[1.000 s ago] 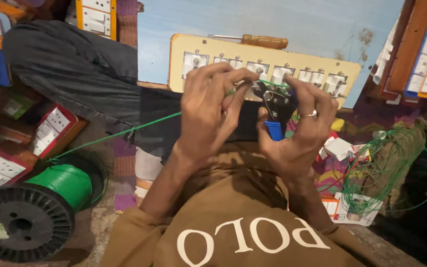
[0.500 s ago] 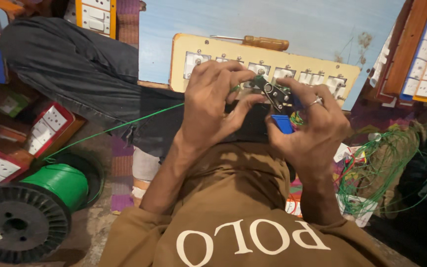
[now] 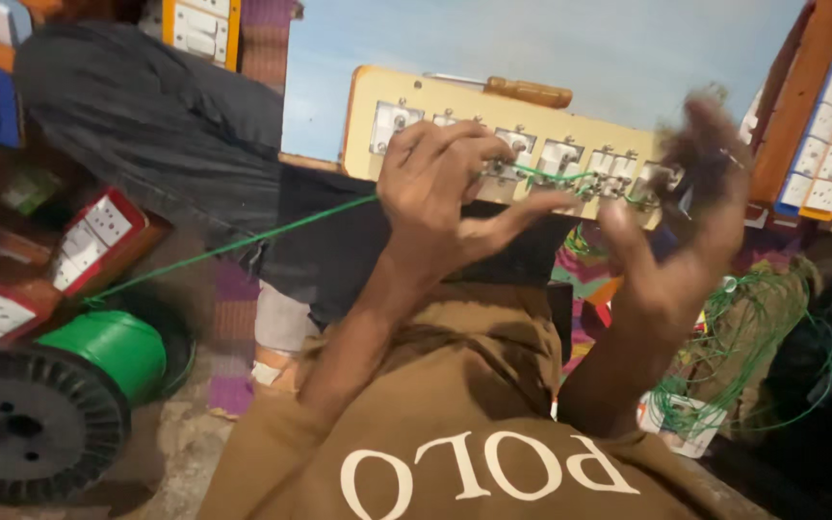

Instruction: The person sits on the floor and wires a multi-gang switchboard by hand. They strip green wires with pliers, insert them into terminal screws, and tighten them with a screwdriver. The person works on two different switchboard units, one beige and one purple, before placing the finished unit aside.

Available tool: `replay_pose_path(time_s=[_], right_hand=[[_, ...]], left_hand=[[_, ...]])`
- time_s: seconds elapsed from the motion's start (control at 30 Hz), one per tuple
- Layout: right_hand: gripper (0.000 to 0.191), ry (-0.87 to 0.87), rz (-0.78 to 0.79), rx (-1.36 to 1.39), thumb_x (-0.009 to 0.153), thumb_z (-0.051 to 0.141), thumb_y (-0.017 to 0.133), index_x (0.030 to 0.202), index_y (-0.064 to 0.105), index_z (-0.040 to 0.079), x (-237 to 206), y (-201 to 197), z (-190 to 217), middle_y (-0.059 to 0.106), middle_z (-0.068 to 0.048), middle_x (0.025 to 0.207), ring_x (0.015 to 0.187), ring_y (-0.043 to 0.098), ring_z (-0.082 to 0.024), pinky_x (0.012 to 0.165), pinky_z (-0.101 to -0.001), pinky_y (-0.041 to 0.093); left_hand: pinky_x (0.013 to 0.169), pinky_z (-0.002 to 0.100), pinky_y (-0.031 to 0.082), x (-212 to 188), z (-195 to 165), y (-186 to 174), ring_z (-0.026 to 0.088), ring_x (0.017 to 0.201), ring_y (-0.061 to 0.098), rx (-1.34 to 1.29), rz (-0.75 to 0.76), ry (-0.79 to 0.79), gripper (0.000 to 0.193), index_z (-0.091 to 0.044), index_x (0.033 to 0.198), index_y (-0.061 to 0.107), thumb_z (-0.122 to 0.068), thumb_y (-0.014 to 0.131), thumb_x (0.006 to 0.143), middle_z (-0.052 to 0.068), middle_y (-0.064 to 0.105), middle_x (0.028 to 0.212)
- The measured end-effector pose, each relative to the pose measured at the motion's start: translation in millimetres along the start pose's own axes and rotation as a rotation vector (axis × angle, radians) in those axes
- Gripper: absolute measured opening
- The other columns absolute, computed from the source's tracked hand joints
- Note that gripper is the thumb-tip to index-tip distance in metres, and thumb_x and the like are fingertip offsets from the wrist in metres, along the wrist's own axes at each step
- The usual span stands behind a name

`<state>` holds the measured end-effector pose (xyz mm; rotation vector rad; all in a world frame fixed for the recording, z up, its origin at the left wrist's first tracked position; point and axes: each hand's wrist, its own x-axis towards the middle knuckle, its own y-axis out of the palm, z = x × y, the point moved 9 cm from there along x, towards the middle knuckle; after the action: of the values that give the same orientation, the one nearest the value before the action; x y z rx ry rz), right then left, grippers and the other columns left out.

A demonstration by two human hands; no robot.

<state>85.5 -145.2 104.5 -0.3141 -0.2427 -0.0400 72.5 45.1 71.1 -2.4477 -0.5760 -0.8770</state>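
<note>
At frame centre, the left hand (image 3: 440,188) is pinching the green wire (image 3: 243,243) against the cream switch panel (image 3: 493,135); the blurred right hand (image 3: 686,231) is spreading open, its hold unclear. Keeping the wire taut should help.

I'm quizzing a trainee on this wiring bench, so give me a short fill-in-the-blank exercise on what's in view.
1. The wire pinched by the left hand is coloured ____.
2. That wire runs down to a ____ at the lower left.
3. A screwdriver with a ____ handle lies above the switch panel.
4. The right hand looks ____ in this frame.

Missing words: green; spool; wooden; blurred
</note>
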Motion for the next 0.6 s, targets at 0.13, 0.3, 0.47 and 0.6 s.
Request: replay_pose_path(time_s=[0.13, 0.3, 0.47, 0.6], right_hand=[[0.054, -0.434, 0.188, -0.493, 0.1, 0.01, 0.074, 0.149, 0.052, 0.006, 47.2, 29.6, 16.2, 0.056, -0.014, 0.147, 0.133, 0.059, -0.029, 0.111, -0.0406, 0.053], [0.029, -0.376, 0.527, -0.616, 0.105, 0.005, 0.074, 0.133, 0.067, 0.006, 72.7, 64.9, -15.7, 0.068, -0.017, 0.118, 0.107, 0.066, -0.032, 0.087, -0.0454, 0.055], [0.018, -0.059, 0.62, -0.645, 0.106, 0.015, 0.064, 0.117, 0.065, 0.001, 77.0, 55.6, -39.7, 0.067, -0.017, 0.108, 0.093, 0.069, -0.023, 0.078, -0.0408, 0.057], [0.017, -0.195, 0.212, -0.108, 0.102, 0.013, 0.069, 0.116, 0.068, 0.003, 83.5, 12.9, -11.2, 0.06, -0.011, 0.091, 0.079, 0.058, -0.018, 0.068, -0.0365, 0.046]], left_hand=[[0.102, 0.038, 0.053, 2.1, 5.4, -20.4, 0.03, 0.116, 0.07, -0.089, 0.075, -0.072, 0.044, -0.009, 0.088, 0.048, -0.017, 0.091, 0.086, 0.008, 0.072, 0.107], [0.107, 0.043, 0.045, 5.2, 16.0, -27.7, 0.023, 0.102, 0.071, -0.036, 0.203, 0.022, 0.027, -0.007, 0.096, 0.061, -0.007, 0.087, 0.085, 0.005, 0.073, 0.099], [0.107, 0.041, 0.047, -1.1, 23.1, -18.4, 0.018, 0.097, 0.071, -0.005, 0.158, 0.039, 0.029, -0.007, 0.097, 0.06, -0.009, 0.088, 0.091, 0.001, 0.069, 0.091], [0.104, 0.041, 0.047, -4.4, 23.7, -12.7, 0.017, 0.093, 0.07, 0.038, 0.084, 0.049, 0.034, -0.009, 0.092, 0.057, -0.014, 0.091, 0.091, 0.0, 0.066, 0.086]])
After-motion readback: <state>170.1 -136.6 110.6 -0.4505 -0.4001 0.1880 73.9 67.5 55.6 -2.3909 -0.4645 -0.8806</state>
